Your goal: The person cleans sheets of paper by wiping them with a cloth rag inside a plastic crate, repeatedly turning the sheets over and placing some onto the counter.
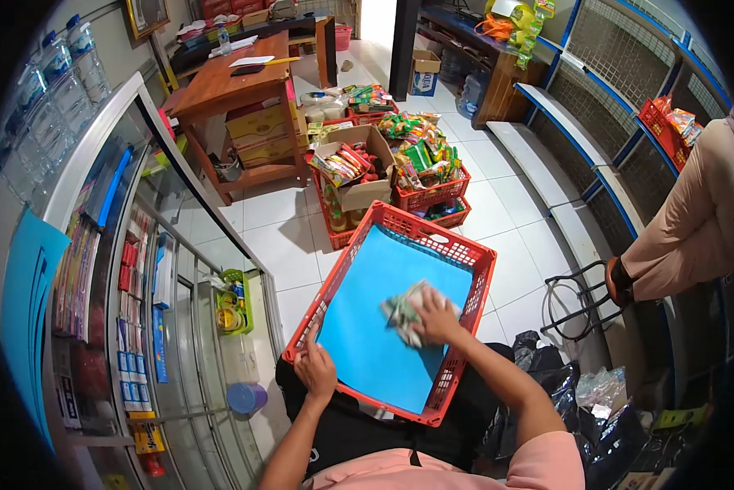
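Observation:
A red plastic crate (483, 269) rests tilted across my lap, its bottom lined with a smooth blue sheet (375, 314). My left hand (315, 369) grips the crate's rim at the near left corner, with the fingers over the edge. Inside, toward the right side, my right hand (435, 318) presses a crumpled greenish-white cloth (404, 314) against the blue sheet. The cloth and fingers are slightly blurred.
Beyond the crate stand red baskets (432, 194) of packets and an open cardboard box (367, 196). A glass display case (200, 196) runs along the left. Black plastic bags (559, 392) lie at right, near a seated person's leg (681, 212) and metal shelves (575, 175).

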A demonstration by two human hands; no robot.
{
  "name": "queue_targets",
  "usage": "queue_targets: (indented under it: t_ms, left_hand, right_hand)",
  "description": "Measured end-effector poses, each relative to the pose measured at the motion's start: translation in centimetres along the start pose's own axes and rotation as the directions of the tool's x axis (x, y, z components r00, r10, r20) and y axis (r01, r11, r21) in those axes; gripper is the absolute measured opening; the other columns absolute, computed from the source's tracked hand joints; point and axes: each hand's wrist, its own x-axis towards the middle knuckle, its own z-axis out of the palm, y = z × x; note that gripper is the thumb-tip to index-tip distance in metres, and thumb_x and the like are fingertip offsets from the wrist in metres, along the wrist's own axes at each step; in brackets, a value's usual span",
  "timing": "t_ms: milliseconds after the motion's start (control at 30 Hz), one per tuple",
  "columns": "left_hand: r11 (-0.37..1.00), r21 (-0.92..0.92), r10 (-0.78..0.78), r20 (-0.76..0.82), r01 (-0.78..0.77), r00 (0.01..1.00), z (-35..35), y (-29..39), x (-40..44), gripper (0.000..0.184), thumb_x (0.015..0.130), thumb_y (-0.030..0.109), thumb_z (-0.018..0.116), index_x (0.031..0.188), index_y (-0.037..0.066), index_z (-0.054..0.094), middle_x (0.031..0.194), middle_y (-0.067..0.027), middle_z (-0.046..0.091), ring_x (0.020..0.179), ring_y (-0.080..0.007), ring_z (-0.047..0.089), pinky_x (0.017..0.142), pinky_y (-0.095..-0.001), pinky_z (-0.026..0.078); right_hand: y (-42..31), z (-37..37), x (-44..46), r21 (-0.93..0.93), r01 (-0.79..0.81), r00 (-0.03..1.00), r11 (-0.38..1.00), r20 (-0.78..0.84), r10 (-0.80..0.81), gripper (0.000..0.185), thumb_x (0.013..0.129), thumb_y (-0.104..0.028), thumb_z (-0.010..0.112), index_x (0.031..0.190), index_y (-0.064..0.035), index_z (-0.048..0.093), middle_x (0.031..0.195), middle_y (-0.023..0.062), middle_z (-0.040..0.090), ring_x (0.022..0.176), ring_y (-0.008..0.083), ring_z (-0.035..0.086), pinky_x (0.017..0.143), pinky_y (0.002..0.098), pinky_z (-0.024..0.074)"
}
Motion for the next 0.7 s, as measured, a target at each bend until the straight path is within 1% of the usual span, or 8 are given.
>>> queue_targets:
  t_ms: [67,167,267,333,367,600,667,700]
  left_hand:
    - [0.999,0.025,0.030,-0.044,-0.029,0.999,0.3,-0.1,0.0,0.038,0.084,0.008,0.038,0.121,0.008,0.044,0.088,-0.0138,0.060,0.067,-0.0299,0.052,0.073,-0.0351,0.038]
    - [0.990,0.105,0.115,-0.174,-0.098,0.978,0.8,-0.3,-0.1,0.039,0.082,0.006,0.040,0.120,0.010,0.046,0.069,-0.0096,0.060,0.061,-0.0237,0.052,0.074,-0.0323,0.037]
    - [0.991,0.095,0.111,-0.164,-0.097,0.980,0.9,-0.4,-0.1,0.038,0.082,0.006,0.040,0.119,0.010,0.047,0.069,-0.0089,0.060,0.061,-0.0233,0.052,0.074,-0.0321,0.037]
    - [0.992,0.086,0.105,-0.156,-0.092,0.982,0.9,-0.5,-0.1,0.037,0.083,0.006,0.041,0.118,0.010,0.048,0.069,-0.0082,0.060,0.060,-0.0228,0.052,0.074,-0.0318,0.037]
    - [0.992,0.087,0.106,-0.156,-0.093,0.982,0.8,-0.5,-0.1,0.037,0.083,0.006,0.041,0.118,0.010,0.048,0.069,-0.0082,0.060,0.060,-0.0228,0.052,0.074,-0.0318,0.037]
    - [0.988,0.137,0.095,-0.140,-0.075,0.986,0.9,-0.4,-0.4,0.036,0.083,0.006,0.041,0.117,0.011,0.049,0.068,-0.0076,0.060,0.060,-0.0227,0.052,0.074,-0.0312,0.037]
    - [0.988,0.135,0.101,-0.156,-0.080,0.983,0.9,-0.5,-0.2,0.036,0.082,0.006,0.042,0.117,0.011,0.049,0.068,-0.0075,0.060,0.060,-0.0228,0.052,0.074,-0.0310,0.037]
    - [0.987,0.135,0.104,-0.158,-0.083,0.982,0.9,-0.6,-0.2,0.036,0.082,0.006,0.042,0.117,0.011,0.049,0.068,-0.0075,0.060,0.060,-0.0228,0.052,0.074,-0.0310,0.037]
  right_hand:
    - [0.1,-0.8,2.4,0.079,-0.289,0.956,0.954,-0.021,0.292,0.066,0.083,-0.054,0.037,0.136,-0.0170,0.023,0.140,0.0233,0.010,0.128,0.0450,0.009,0.093,0.0648,0.0149]
    - [-3.7,-0.1,3.7,0.099,-0.323,0.942,0.941,-0.064,0.330,0.069,0.081,-0.055,0.038,0.136,-0.0154,0.023,0.140,0.0247,0.010,0.127,0.0467,0.007,0.092,0.0665,0.0142]
    - [-9.0,0.8,3.5,0.117,0.039,0.982,0.992,-0.187,-0.016,0.066,0.080,-0.055,0.042,0.133,-0.0164,0.032,0.139,0.0234,0.015,0.128,0.0441,0.009,0.092,0.0664,0.0130]
    - [-11.6,0.2,3.5,0.089,0.209,0.964,0.974,-0.189,-0.189,0.062,0.079,-0.053,0.044,0.130,-0.0186,0.037,0.140,0.0201,0.018,0.129,0.0407,0.013,0.094,0.0648,0.0136]
    - [-11.8,0.3,4.0,0.089,0.209,0.963,0.974,-0.190,-0.189,0.062,0.079,-0.053,0.044,0.130,-0.0186,0.037,0.140,0.0201,0.018,0.129,0.0407,0.013,0.094,0.0648,0.0136]
    - [-7.5,0.3,11.6,0.066,-0.003,0.951,0.998,-0.307,0.023,0.058,0.079,-0.052,0.044,0.128,-0.0209,0.040,0.139,0.0162,0.023,0.128,0.0371,0.019,0.096,0.0605,0.0147]
    - [-4.7,0.1,12.9,0.144,-0.177,0.943,0.974,-0.259,0.210,0.058,0.078,-0.053,0.045,0.128,-0.0232,0.041,0.139,0.0141,0.023,0.128,0.0360,0.019,0.097,0.0588,0.0140]
    - [-3.4,0.1,13.1,0.164,-0.185,0.936,0.969,-0.271,0.225,0.060,0.078,-0.055,0.045,0.128,-0.0235,0.040,0.139,0.0154,0.023,0.128,0.0361,0.019,0.098,0.0588,0.0133]
